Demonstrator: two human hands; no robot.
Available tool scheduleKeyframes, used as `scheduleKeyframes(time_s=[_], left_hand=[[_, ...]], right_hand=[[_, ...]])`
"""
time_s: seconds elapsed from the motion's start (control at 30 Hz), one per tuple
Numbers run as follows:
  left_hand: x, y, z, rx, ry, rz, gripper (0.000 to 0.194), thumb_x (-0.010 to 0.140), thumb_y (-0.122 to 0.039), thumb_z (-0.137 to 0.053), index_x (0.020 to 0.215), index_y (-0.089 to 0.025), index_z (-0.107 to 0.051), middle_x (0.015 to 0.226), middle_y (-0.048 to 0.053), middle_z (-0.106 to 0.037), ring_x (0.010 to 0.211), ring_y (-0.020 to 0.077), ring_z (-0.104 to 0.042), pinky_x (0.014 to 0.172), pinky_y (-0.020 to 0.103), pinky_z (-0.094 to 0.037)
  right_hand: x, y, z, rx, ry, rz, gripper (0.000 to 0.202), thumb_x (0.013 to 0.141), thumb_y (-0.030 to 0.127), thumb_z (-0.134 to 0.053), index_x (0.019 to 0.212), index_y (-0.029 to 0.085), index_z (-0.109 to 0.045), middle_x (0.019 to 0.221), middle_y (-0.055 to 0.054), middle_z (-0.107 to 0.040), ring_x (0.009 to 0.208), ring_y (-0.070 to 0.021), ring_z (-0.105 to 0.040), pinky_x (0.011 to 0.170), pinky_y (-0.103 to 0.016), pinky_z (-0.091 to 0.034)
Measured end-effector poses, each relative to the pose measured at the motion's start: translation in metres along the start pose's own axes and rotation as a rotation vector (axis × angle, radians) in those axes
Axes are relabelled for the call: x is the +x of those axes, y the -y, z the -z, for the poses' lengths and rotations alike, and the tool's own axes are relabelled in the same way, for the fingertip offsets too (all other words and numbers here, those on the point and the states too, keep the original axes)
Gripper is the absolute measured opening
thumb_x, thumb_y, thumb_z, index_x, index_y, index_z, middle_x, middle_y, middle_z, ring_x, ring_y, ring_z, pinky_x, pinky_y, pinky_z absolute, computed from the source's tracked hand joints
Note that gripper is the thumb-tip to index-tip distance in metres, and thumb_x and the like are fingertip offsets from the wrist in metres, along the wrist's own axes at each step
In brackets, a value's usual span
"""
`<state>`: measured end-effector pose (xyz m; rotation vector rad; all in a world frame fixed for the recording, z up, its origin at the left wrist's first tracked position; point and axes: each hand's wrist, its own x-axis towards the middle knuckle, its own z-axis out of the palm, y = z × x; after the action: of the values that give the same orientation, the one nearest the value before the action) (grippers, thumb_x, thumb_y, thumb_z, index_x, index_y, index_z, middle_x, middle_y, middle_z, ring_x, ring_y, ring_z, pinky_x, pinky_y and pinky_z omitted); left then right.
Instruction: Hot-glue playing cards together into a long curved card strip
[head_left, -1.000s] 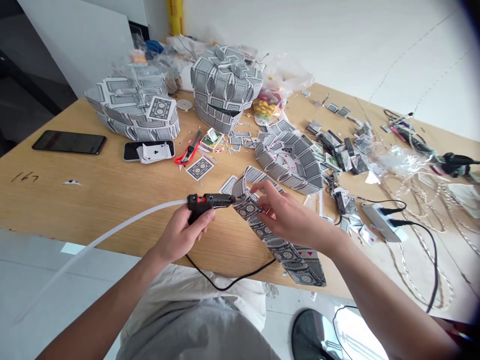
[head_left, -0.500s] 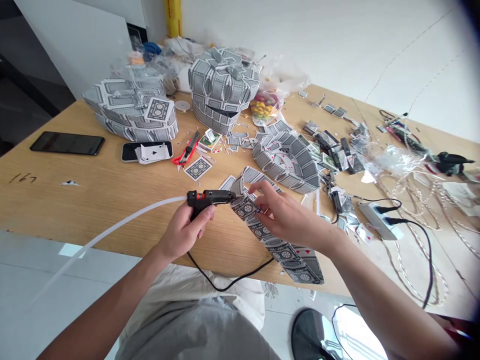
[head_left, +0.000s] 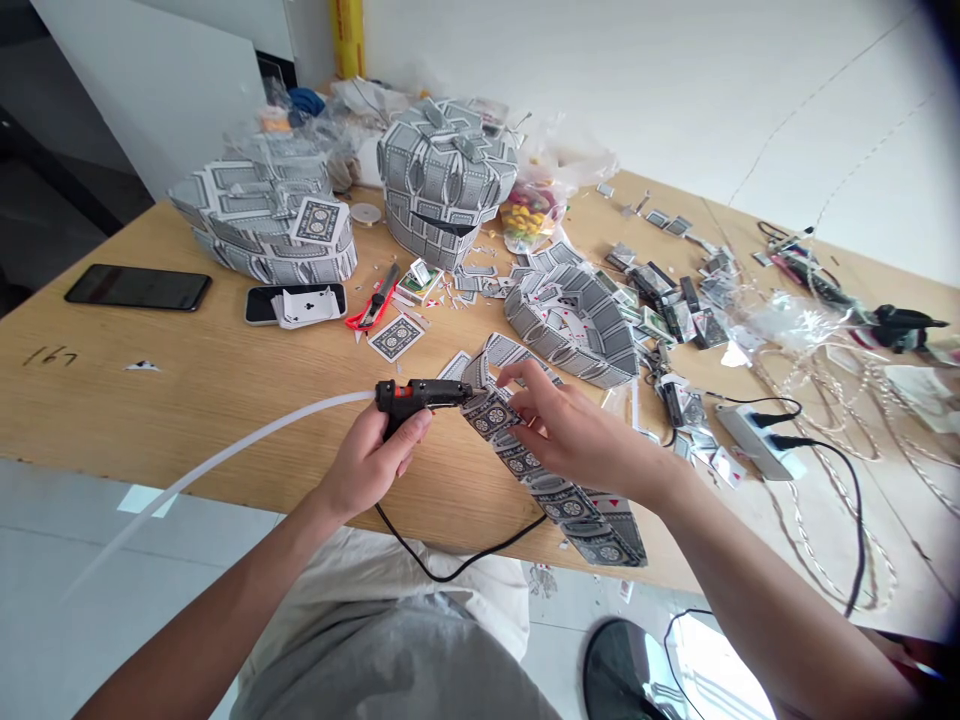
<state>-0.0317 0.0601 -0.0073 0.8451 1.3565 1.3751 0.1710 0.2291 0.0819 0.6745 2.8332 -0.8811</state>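
My left hand (head_left: 371,455) is closed around the grip of a black hot glue gun (head_left: 420,395). A long white glue stick (head_left: 247,437) curves out of its back end. The nozzle meets the upper end of a strip of joined playing cards (head_left: 525,462), which bends into a loop and reaches toward the table's front edge. With its thumb and fingers, my right hand (head_left: 555,420) pinches that strip near the nozzle. Just behind stands an open, boat-shaped tray made of folded cards (head_left: 525,325), with loose cards inside.
Card-built pieces, a lidded round box (head_left: 442,180) and a long one (head_left: 255,225), stand at the back. A red utility knife (head_left: 373,300), two phones, including a black phone (head_left: 139,288), and card scraps lie around. At right are a power strip (head_left: 761,440) and coiled cord (head_left: 832,500).
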Motion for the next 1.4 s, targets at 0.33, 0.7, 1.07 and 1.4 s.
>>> scheduleKeyframes(time_s=[0.33, 0.7, 1.07, 1.4], left_hand=[[0.000, 0.002, 0.001, -0.033, -0.012, 0.020, 0.048, 0.098, -0.065, -0.070, 0.092, -0.020, -0.054, 0.072, -0.005, -0.047, 0.053, 0.0086, -0.043, 0.046, 0.023, -0.038], [-0.002, 0.007, 0.003, 0.012, -0.019, 0.058, 0.049, 0.097, -0.068, -0.068, 0.092, -0.021, -0.054, 0.069, -0.005, -0.046, 0.053, 0.0099, -0.044, 0.046, 0.023, -0.036], [-0.002, 0.006, 0.010, 0.090, 0.008, 0.079, 0.051, 0.098, -0.070, -0.066, 0.088, -0.021, -0.054, 0.063, -0.006, -0.044, 0.053, 0.0113, -0.042, 0.047, 0.024, -0.036], [-0.002, -0.002, 0.015, 0.288, -0.017, -0.010, 0.042, 0.101, -0.059, -0.063, 0.080, -0.022, -0.057, 0.057, -0.004, -0.047, 0.051, 0.0143, -0.045, 0.048, 0.026, -0.036]], right_hand=[[0.001, 0.004, 0.002, -0.011, 0.006, 0.001, 0.041, 0.098, 0.013, -0.052, 0.136, 0.020, -0.039, 0.082, -0.002, -0.074, 0.072, -0.0213, -0.066, 0.067, -0.031, -0.038], [0.001, 0.003, 0.003, -0.023, -0.002, 0.009, 0.038, 0.100, 0.014, -0.052, 0.134, 0.021, -0.038, 0.084, -0.002, -0.074, 0.073, -0.0216, -0.067, 0.071, -0.033, -0.041], [-0.001, -0.001, 0.002, -0.052, -0.027, 0.018, 0.036, 0.100, 0.016, -0.052, 0.133, 0.022, -0.039, 0.090, -0.004, -0.075, 0.076, -0.0226, -0.068, 0.074, -0.034, -0.044], [-0.003, -0.004, 0.001, -0.047, -0.012, 0.003, 0.037, 0.099, 0.015, -0.052, 0.134, 0.021, -0.039, 0.096, -0.007, -0.078, 0.077, -0.0222, -0.069, 0.076, -0.035, -0.047]])
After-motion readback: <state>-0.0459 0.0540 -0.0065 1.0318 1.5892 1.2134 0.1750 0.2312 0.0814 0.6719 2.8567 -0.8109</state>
